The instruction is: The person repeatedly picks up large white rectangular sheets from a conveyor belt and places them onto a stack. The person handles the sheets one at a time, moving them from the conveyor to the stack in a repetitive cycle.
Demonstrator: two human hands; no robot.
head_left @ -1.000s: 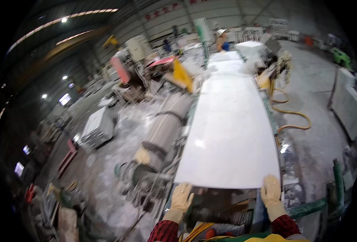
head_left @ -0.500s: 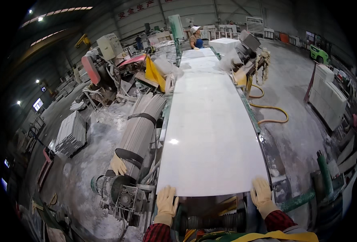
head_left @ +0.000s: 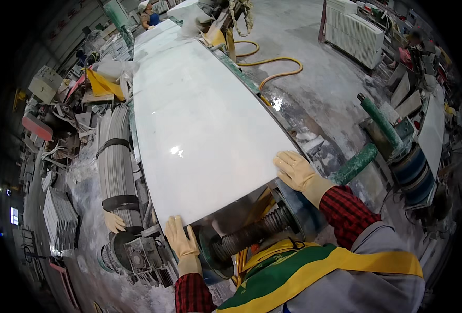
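Left hand (head_left: 181, 242), in a pale work glove, laid flat with spread fingers on the near left corner of the white stone slab (head_left: 199, 120); nothing clasped, only pressing on the edge. Slab lying flat along the long machine bed, reaching from the near end far up toward the top of the view, where another person (head_left: 148, 14) stands. Near edge of the slab just over the threaded roller (head_left: 252, 235) at the end of the bed, so apparently most of the travel done and only the last guiding or taking off left, as a judgement. Surface smooth, glossy, white with faint grey clouding, one light reflection in the middle, no crack visible. Right hand (head_left: 293, 169), gloved too, open and flat on the near right corner, holding nothing. Further right, green posts (head_left: 380, 117) and stacked slabs (head_left: 353, 31) on the dusty floor.
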